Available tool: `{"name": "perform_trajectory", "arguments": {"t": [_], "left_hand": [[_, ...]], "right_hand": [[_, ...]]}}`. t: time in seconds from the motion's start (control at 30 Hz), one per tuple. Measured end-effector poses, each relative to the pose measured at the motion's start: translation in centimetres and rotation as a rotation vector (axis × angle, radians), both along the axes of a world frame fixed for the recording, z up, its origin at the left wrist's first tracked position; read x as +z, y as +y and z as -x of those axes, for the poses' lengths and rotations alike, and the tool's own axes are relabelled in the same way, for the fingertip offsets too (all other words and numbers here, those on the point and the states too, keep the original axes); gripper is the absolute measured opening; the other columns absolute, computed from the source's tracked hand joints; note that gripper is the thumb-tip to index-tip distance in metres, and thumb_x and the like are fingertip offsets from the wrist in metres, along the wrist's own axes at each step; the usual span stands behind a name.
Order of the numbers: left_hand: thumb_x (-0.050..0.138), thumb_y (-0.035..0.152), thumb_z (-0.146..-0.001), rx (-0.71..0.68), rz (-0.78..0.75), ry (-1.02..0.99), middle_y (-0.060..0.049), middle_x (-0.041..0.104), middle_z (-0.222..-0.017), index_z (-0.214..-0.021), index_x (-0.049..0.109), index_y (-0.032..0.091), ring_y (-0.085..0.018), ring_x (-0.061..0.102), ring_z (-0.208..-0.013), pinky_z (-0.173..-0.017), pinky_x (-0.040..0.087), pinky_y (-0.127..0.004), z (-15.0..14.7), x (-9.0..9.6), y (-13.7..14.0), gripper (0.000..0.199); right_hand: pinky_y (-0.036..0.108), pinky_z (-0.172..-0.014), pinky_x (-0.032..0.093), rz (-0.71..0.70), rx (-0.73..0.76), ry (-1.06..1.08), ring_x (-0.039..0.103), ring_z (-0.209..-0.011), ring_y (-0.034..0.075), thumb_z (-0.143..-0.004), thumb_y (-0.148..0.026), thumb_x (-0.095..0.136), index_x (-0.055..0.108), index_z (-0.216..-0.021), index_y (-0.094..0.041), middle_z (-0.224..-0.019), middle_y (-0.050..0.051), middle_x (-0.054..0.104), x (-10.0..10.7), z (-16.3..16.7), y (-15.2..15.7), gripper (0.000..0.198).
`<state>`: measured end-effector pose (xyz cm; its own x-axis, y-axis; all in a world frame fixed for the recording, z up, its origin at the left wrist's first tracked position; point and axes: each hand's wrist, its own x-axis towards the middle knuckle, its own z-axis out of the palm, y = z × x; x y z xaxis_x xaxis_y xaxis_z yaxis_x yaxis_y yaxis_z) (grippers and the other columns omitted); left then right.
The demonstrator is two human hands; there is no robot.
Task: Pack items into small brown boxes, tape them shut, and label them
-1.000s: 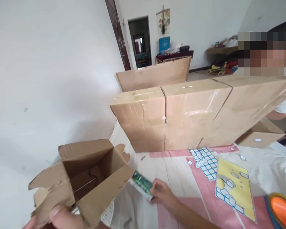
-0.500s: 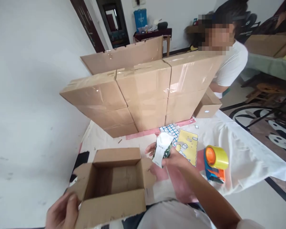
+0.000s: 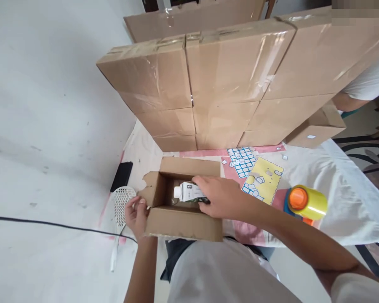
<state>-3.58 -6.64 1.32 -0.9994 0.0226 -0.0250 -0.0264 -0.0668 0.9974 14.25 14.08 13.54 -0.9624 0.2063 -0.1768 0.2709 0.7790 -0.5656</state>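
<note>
The right hand (image 3: 219,197) closes its fingers (image 3: 202,182) around a white carton pack (image 3: 189,192) with green print, holding it inside the open cardboard box (image 3: 183,223). The pack lies on its side, its long axis runs from 3 to 9 o'clock, and its white cap points to 9 o'clock. The left hand (image 3: 135,214) grips the left flap of the box, fingers curled on the edge and thumb pressed on the outer side. At 12 o'clock from the box stands a stack of taped cartons (image 3: 227,80). At 3 o'clock a tape dispenser (image 3: 305,204) with a yellow roll lies on the tablecloth (image 3: 341,202), near a yellow label sheet (image 3: 267,181). At 9 o'clock lies a white perforated paddle (image 3: 121,202).
</note>
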Motion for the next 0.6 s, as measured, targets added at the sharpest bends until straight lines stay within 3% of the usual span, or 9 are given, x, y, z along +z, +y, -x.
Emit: {"name": "perform_trajectory", "arguments": {"t": [0.1, 0.23, 0.43, 0.6], "left_hand": [[0.081, 0.050, -0.069, -0.057, -0.025, -0.063, 0.005, 0.059, -0.070, -0.093, 0.062, 0.021, -0.007, 0.051, -0.056, -0.052, 0.037, -0.018, -2.5, -1.6, 0.9, 0.043], [0.080, 0.055, -0.072, -0.122, -0.050, -0.128, 0.004, 0.060, -0.073, -0.092, 0.061, 0.020, -0.007, 0.051, -0.055, -0.051, 0.039, -0.019, -4.8, -3.5, 1.2, 0.044], [0.078, 0.059, -0.076, -0.179, -0.070, -0.177, 0.007, 0.053, -0.066, -0.095, 0.063, 0.021, -0.007, 0.043, -0.051, -0.050, 0.035, -0.020, -5.7, -4.7, 0.0, 0.045], [0.078, 0.064, -0.075, -0.179, -0.055, -0.174, 0.002, 0.060, -0.076, -0.093, 0.066, 0.020, -0.011, 0.055, -0.064, -0.060, 0.043, -0.023, -5.8, -5.1, -0.1, 0.049]], "right_hand": [[0.038, -0.076, 0.054, -0.224, 0.123, -0.171, 0.071, -0.096, 0.032, -0.084, -0.019, 0.063, 0.054, -0.124, -0.012, -0.110, 0.017, 0.069, -2.1, 3.0, -1.2, 0.041], [0.040, -0.080, 0.059, -0.389, 0.145, -0.458, 0.072, -0.103, 0.035, -0.079, -0.002, 0.062, 0.057, -0.128, -0.005, -0.128, 0.026, 0.061, -4.9, 5.0, -1.7, 0.049], [0.044, -0.083, 0.061, -0.412, 0.286, -0.609, 0.073, -0.102, 0.037, -0.083, -0.003, 0.060, 0.067, -0.118, -0.001, -0.120, 0.025, 0.065, -6.6, 5.3, -1.8, 0.036], [0.044, -0.078, 0.062, -0.479, 0.264, -0.525, 0.074, -0.097, 0.035, -0.085, -0.008, 0.061, 0.066, -0.121, -0.003, -0.120, 0.025, 0.066, -8.3, 5.2, -2.1, 0.037]]}}
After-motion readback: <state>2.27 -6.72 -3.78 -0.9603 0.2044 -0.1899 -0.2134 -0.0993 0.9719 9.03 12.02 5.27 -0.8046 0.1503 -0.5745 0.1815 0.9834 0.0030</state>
